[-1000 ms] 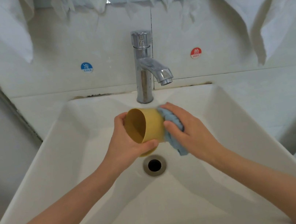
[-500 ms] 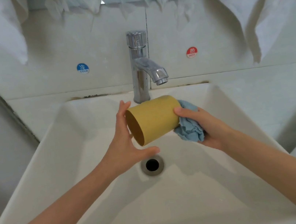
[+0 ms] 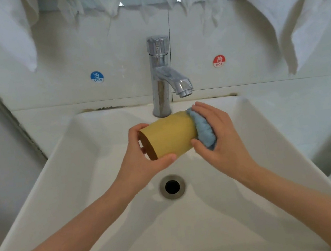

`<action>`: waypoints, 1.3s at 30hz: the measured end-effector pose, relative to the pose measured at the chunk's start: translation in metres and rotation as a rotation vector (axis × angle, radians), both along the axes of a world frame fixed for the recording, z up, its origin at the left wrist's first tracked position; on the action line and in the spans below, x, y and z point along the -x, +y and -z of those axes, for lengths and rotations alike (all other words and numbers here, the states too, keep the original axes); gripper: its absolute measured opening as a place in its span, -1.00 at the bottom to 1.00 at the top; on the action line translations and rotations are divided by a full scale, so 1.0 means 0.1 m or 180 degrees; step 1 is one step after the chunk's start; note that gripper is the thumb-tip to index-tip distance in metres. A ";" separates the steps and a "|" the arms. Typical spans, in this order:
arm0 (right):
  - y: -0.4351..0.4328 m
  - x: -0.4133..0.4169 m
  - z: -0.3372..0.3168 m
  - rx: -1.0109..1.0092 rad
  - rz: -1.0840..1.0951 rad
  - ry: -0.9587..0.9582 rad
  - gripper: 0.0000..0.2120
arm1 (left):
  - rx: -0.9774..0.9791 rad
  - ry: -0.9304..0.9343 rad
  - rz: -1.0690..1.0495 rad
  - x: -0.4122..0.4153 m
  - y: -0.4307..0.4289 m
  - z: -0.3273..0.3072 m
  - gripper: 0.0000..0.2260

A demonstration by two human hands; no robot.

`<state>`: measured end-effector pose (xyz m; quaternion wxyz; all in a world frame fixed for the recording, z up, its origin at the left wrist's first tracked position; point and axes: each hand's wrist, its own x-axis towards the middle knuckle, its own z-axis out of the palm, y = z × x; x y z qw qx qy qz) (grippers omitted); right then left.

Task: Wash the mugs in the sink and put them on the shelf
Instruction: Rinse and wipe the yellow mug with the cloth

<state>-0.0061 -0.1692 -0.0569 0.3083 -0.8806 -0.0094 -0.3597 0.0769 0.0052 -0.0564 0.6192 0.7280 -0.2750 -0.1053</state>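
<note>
Over sink [image 3: 82, 180], L fingers [image 3: 138, 128] round mug [image 3: 170, 135]

White tiled wall [image 3: 119, 52] — blue COLD sticker [image 3: 97, 77], red HOT sticker [image 3: 219, 61]; white cloths [image 3: 293, 9] hang above.

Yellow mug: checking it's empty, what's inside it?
At the mouth of the yellow mug only a shaded sliver of inner wall shows, bare. The left hand and the mug's own side hide the rest.

Yellow mug [image 3: 169, 134], on its side, above white sink [image 3: 66, 183]
</note>
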 end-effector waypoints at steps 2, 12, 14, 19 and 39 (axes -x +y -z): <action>0.11 0.03 -0.02 0.0630 -0.0009 -0.0079 -0.48 | -0.0076 -0.0160 0.0059 0.03 -0.01 0.01 -0.32; 0.32 0.01 -0.07 0.1503 -0.0079 0.0056 -0.58 | 0.0335 0.0497 0.0148 0.02 -0.02 0.01 -0.34; 0.22 0.00 -0.08 0.1365 0.0302 0.0152 -0.57 | 0.0413 0.0695 0.0172 0.01 -0.01 -0.01 -0.38; 0.18 0.03 -0.06 0.1285 0.0577 0.0283 -0.55 | 0.0254 0.0790 0.0322 -0.02 -0.01 0.02 -0.30; 0.38 0.02 -0.15 0.1694 0.0269 -0.0062 -0.58 | 0.0248 -0.0004 0.0506 -0.02 -0.02 0.01 -0.27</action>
